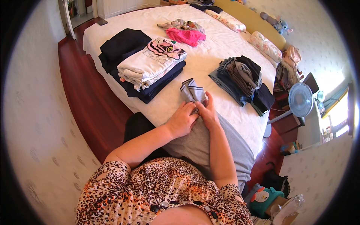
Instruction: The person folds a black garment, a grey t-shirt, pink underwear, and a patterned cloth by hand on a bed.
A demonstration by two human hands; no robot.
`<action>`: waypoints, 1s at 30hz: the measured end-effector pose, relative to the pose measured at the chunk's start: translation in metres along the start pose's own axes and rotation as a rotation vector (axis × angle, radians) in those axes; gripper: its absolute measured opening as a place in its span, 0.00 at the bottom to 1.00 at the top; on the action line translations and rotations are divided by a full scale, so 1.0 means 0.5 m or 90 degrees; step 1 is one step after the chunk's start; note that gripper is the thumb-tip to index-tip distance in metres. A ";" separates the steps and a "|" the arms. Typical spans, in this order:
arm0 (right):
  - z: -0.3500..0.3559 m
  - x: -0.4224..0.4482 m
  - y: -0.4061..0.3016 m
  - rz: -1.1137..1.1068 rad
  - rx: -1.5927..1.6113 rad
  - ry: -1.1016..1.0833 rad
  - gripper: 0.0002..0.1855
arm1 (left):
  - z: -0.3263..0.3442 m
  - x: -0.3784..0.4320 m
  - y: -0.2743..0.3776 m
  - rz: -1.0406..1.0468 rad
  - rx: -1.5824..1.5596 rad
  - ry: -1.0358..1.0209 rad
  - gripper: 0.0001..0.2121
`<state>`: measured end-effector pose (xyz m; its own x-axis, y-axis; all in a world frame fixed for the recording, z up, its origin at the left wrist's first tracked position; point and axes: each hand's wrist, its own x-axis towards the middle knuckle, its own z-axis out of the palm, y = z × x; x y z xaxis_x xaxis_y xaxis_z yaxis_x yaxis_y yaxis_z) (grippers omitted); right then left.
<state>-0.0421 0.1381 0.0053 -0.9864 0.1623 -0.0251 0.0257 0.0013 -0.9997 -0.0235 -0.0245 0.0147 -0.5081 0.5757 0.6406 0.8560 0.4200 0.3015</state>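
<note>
Both of my hands meet on a bunched light-grey cloth (pixel 193 92) with dark stripes along its edge, which stands up beyond my fingers. My left hand (pixel 182 119) pinches its lower part from the left, fingers curled. My right hand (pixel 208 112) grips it from the right, with the thumb close to the left fingertips. Under my hands a larger grey garment (pixel 227 143) spreads over the bed's near corner and hangs down. Whether the striped cloth is joined to it is hidden by my fingers.
On the bed (pixel 157 109), folded white shirts (pixel 146 63) top dark clothes at left, beside a black garment (pixel 123 46). Folded trousers (pixel 239 76) are stacked at right. Farther back lies a crumpled pink garment (pixel 187 36). A fan (pixel 300 99) stands past the right edge.
</note>
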 end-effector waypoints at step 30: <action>-0.026 -0.004 0.011 -0.090 0.468 0.186 0.16 | 0.022 0.122 -0.121 -0.521 -0.125 -0.030 0.22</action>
<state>-0.0377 0.1504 -0.0002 -0.8873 0.4611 0.0032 -0.3107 -0.5927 -0.7431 -0.1075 -0.0069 0.0278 -0.9753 0.1728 0.1373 0.2142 0.5908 0.7778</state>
